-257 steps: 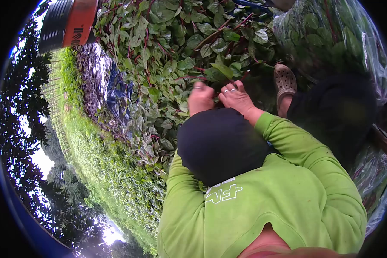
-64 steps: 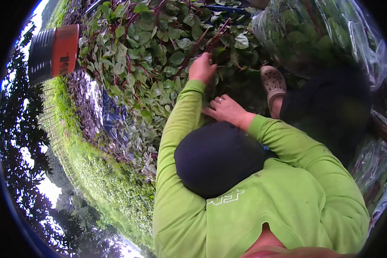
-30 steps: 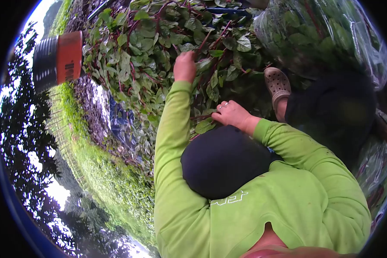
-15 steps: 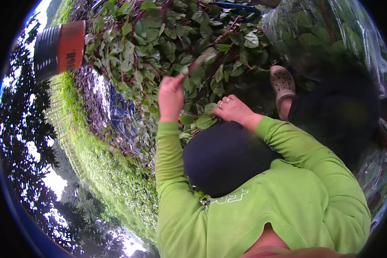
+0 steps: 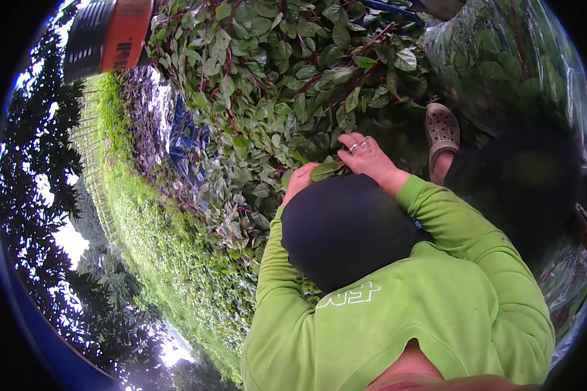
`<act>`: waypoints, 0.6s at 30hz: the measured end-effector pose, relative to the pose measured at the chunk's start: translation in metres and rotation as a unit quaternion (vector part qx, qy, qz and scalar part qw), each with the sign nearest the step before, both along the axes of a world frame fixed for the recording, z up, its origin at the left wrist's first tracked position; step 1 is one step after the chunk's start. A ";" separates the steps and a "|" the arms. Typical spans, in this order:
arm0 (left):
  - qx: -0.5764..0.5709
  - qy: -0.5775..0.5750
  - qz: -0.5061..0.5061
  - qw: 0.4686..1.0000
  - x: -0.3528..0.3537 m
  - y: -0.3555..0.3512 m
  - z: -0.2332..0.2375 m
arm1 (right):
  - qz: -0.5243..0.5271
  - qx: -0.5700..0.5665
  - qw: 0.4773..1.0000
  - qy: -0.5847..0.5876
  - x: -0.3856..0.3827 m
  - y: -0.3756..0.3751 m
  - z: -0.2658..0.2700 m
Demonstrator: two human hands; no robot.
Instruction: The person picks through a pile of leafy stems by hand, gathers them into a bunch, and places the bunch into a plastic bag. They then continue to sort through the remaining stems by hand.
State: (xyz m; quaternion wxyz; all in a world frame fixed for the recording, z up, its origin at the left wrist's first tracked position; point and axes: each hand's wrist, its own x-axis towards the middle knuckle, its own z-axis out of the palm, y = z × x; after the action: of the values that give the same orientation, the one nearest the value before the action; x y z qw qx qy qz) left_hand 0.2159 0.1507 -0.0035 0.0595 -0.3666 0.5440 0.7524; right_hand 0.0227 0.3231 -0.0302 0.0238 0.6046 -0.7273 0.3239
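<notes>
My right hand (image 5: 370,158), with a ring on one finger, is closed with curled fingers around leafy stems beside my dark-trousered knee (image 5: 349,231). A broad green leaf (image 5: 326,171) shows between both hands. My left hand (image 5: 299,180) is bent in at the knee's left side, close to that leaf. Its fingers look curled, but the knee hides part of them and whatever they hold. A large heap of cut leafy greens (image 5: 287,85) with purple-red stems spreads in front of both hands.
A black ribbed container with an orange band (image 5: 125,36) stands at the upper left. Clear plastic bags of greens (image 5: 496,52) lie at the upper right. My foot wears a brown clog (image 5: 442,130). Blue sheeting (image 5: 182,133) shows beside the heap, with green plants (image 5: 156,241) beyond.
My left hand has drawn back from over the heap, down toward the knee and close to the right hand. The right hand has shifted slightly. The view has moved a little.
</notes>
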 end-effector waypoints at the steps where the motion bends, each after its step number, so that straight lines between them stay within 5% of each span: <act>1: -0.001 -0.004 -0.016 1.000 0.000 -0.007 -0.005 | 0.003 0.030 0.999 -0.012 -0.001 0.000 0.000; 2: -0.001 -0.007 -0.033 0.999 -0.001 -0.013 -0.011 | 0.006 0.060 0.998 -0.022 -0.001 -0.001 0.000; 3: -0.135 -0.023 -0.120 0.983 -0.013 -0.018 -0.008 | 0.020 0.144 0.988 -0.052 0.000 -0.002 0.003; 4: -0.265 -0.038 -0.205 0.941 -0.033 -0.024 0.001 | 0.034 0.227 0.970 -0.081 0.000 -0.001 0.004; 5: -0.389 -0.051 -0.285 0.875 -0.056 -0.030 0.009 | 0.026 0.195 0.978 -0.066 0.000 0.001 0.000; 7: -0.555 0.026 -0.183 0.811 -0.111 -0.034 0.015 | 0.034 0.177 0.982 -0.056 -0.003 0.002 0.002; 9: -0.707 0.111 -0.149 0.682 -0.168 -0.054 0.012 | 0.042 0.161 0.985 -0.043 -0.003 0.000 0.002; 11: -0.770 0.114 -0.145 0.611 -0.210 -0.074 -0.005 | 0.042 0.153 0.987 -0.023 -0.001 -0.003 0.001; 15: -0.767 -0.059 -0.299 0.565 -0.240 -0.085 -0.015 | 0.037 0.139 0.989 -0.038 -0.002 -0.003 -0.001; 18: -0.723 -0.026 -0.266 0.638 -0.224 -0.086 0.008 | 0.032 0.145 0.989 -0.028 -0.002 -0.001 -0.002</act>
State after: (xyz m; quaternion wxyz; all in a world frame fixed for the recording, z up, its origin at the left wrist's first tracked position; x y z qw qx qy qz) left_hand -0.0086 0.0651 0.0049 -0.0132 -0.1516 0.9864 0.0614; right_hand 0.0204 0.3216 -0.0318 -0.0946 0.6155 -0.7473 0.2320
